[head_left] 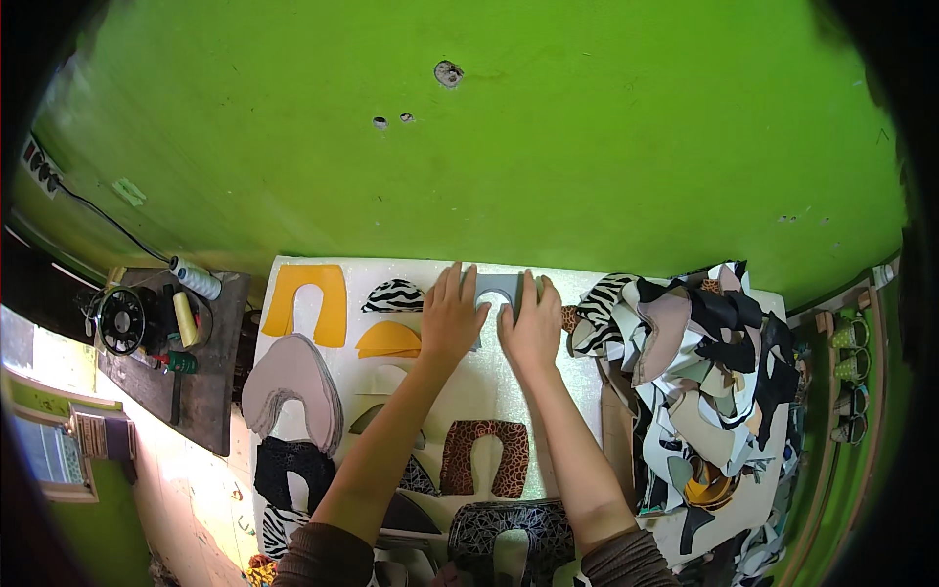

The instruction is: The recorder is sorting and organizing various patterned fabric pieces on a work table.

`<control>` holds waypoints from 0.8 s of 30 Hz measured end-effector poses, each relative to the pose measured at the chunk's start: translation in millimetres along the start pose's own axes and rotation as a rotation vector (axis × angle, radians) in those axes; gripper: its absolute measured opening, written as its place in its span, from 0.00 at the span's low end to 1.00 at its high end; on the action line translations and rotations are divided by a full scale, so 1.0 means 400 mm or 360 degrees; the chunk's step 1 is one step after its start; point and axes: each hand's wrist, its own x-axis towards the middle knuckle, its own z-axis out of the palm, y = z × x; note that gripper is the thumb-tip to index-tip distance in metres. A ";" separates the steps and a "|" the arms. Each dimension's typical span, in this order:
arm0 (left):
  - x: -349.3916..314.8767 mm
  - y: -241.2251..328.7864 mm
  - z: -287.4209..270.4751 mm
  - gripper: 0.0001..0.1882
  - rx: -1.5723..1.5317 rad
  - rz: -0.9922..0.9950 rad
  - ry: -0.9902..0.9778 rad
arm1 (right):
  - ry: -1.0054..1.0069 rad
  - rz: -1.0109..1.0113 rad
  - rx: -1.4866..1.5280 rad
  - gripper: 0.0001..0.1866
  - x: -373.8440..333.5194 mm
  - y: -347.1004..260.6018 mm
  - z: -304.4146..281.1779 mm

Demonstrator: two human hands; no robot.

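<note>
Near the far edge of the white table lies a grey U-shaped cut piece (497, 282), its curve toward the wall. My left hand (450, 318) rests flat on its left side, fingers stretched out. On its right side lies my right hand (531, 328), fingers also extended and pressing down. Both thumbs point inward at the white gap. Beside my left hand are a zebra-print half-round piece (394, 296) and yellow half-round pieces (389, 339). A leopard-print U-shaped piece (485, 458) lies nearer, between my forearms. Much of the grey piece is hidden under my hands.
A yellow U-shape (306, 305), a pale stack of U-shapes (293, 391) and black patterned U-shapes (514, 538) lie on the table (577, 411). Scraps (699, 362) heap up at right. At left stands a sewing machine (125, 321) with thread cones (196, 279). A green wall (587, 147) rises behind.
</note>
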 end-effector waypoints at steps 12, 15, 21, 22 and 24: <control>-0.067 0.008 0.018 0.22 0.0080 0.0154 0.0032 | 0.0097 -0.0277 -0.0301 0.19 -0.038 0.002 -0.004; -0.147 0.041 -0.091 0.17 -0.0341 0.0226 -0.0153 | 0.0008 -0.0248 0.0296 0.16 -0.123 -0.017 -0.067; -0.322 0.055 -0.183 0.15 -0.0397 0.0247 -0.0518 | -0.0515 -0.0276 0.0313 0.17 -0.324 -0.037 -0.174; -0.337 0.058 -0.179 0.14 -0.0373 0.0255 -0.0536 | -0.0603 -0.0241 0.0296 0.17 -0.344 -0.037 -0.186; -0.351 0.056 -0.176 0.13 -0.0349 0.0269 -0.0551 | -0.0562 -0.0254 0.0263 0.16 -0.364 -0.032 -0.196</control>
